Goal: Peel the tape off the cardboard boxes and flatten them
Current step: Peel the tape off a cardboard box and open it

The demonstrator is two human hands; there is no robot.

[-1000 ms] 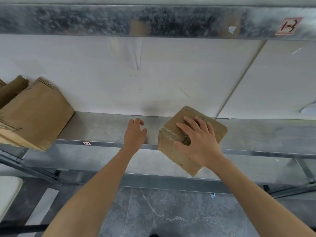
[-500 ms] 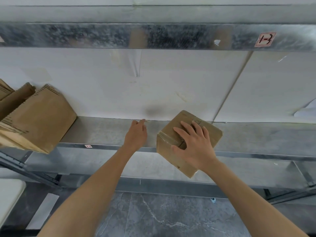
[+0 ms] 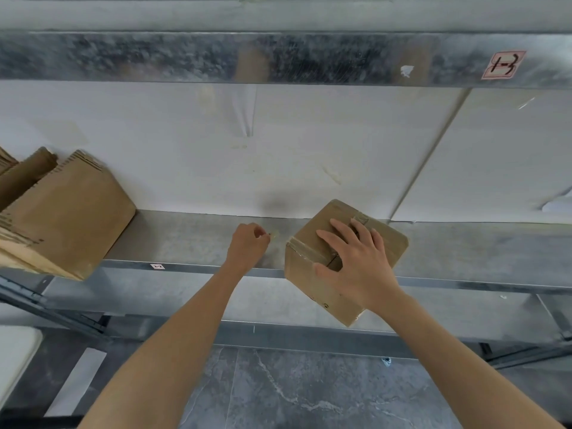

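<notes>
Left hand (image 3: 247, 246) now curled, cardboard box (image 3: 309, 283) corner toward person

Tape (image 3: 305, 249): middle stretch hidden under my right hand (image 3: 356, 261).
Flattened boxes (image 3: 62, 218): cut off by the left edge, at the shelf (image 3: 192, 239) end.
Label (image 3: 158, 266): too small to read.
Left hand (image 3: 247, 247): pinch unclear.

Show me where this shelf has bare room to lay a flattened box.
Widest bare stretch: the shelf right of the taped box, out to the frame edge. Another lies between the flattened stack and the left hand, which pinches what looks like a tape scrap. Crowded: the narrow gap between left hand and box, which the right hand presses.
</notes>
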